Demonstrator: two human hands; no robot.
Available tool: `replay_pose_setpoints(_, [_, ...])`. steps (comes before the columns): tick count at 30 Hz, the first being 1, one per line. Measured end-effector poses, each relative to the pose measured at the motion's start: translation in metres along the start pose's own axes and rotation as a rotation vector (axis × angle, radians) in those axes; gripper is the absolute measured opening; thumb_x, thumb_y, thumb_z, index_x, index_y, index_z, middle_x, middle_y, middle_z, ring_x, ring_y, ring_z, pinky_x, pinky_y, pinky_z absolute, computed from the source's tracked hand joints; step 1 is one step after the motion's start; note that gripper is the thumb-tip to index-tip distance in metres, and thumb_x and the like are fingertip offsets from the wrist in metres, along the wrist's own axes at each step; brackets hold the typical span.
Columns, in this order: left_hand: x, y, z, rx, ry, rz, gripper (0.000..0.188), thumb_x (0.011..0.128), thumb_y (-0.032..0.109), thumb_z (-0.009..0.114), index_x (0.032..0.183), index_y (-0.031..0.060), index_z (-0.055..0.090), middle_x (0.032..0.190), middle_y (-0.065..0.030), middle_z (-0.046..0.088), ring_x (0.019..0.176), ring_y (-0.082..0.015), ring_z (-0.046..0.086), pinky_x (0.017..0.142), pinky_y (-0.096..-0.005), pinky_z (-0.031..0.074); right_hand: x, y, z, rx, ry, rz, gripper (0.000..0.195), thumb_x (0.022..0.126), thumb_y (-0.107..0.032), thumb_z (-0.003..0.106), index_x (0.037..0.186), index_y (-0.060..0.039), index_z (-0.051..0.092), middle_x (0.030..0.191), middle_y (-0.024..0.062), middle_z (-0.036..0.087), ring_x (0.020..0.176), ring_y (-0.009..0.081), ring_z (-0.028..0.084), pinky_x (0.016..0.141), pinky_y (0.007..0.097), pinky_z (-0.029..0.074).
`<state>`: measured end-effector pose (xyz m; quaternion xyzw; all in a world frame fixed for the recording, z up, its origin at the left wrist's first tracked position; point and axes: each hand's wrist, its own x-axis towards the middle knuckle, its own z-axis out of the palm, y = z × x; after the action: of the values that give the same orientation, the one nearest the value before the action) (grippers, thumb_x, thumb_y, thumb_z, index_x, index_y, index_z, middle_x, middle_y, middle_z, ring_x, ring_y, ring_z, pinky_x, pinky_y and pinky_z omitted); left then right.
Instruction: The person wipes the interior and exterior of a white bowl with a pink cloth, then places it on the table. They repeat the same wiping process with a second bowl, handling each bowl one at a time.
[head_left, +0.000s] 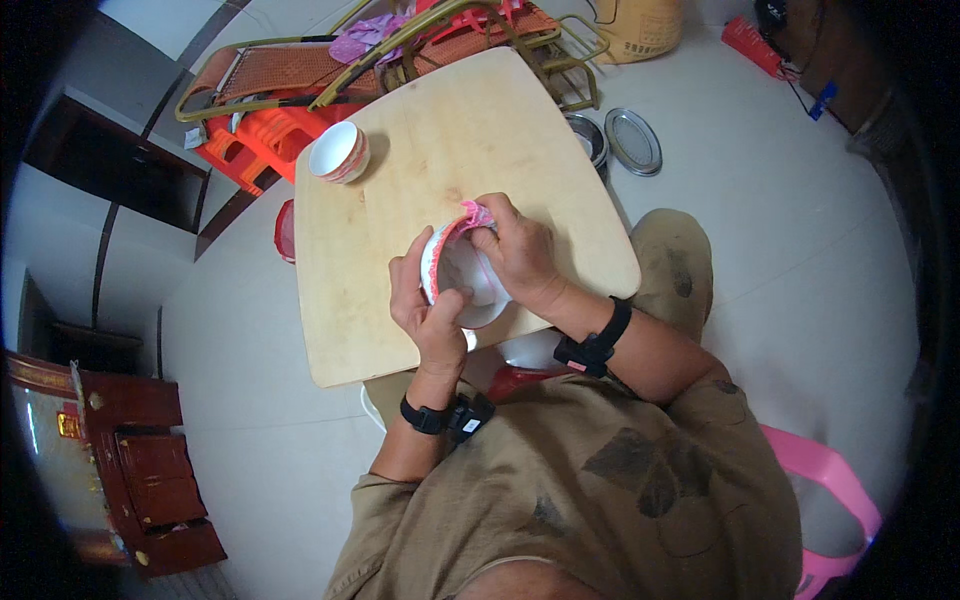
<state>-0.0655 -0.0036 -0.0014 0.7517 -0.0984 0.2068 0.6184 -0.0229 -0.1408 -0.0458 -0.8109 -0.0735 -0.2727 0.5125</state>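
Note:
My left hand (426, 304) grips a white bowl (489, 309) with a red-patterned outside, its thumb inside the bowl and its fingers around the outer wall. The bowl is tilted, its mouth facing up towards me, above the near part of a wooden table. In my right hand (521, 247) is a pink patterned cloth (478, 216), pressed over the bowl's far rim. Part of the cloth is hidden under the fingers. Farther off on the table stands a stack of similar bowls (341, 154), close to the left edge.
The light wooden table (420, 172) has rounded corners. Beyond it lie folded woven chairs (292, 71) and red plastic stools (262, 139). Metal pans (589, 139) and an oval metal tray (634, 142) are on the floor to the right. A pink plastic chair (825, 465) stands at lower right.

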Motion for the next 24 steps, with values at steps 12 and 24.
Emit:
replay_pose_setpoints(12, [-0.004,-0.018,0.0,-0.35,0.044,-0.207,0.067,0.069,0.004,0.057,0.135,-0.0053,0.063,0.127,-0.0123,0.065,0.117,-0.0225,0.062,0.106,-0.0344,0.046,0.003,-0.01,-0.008,-0.12,0.062,-0.105,0.053,0.083,-0.033,0.079,0.124,-0.0065,0.057,0.1,0.0162,0.069,0.086,0.0383,0.07,0.074,0.0482,0.052])
replay_pose_setpoints(24, [0.001,-0.013,-0.002,-0.361,0.146,-0.237,0.064,0.069,0.004,0.057,0.132,-0.0057,0.064,0.125,-0.0121,0.067,0.115,-0.0226,0.063,0.105,-0.0334,0.047,-0.004,-0.032,-0.019,-0.322,0.002,-0.129,0.046,0.082,-0.024,0.081,0.12,-0.0045,0.063,0.099,0.013,0.068,0.081,0.0342,0.068,0.071,0.0423,0.053])
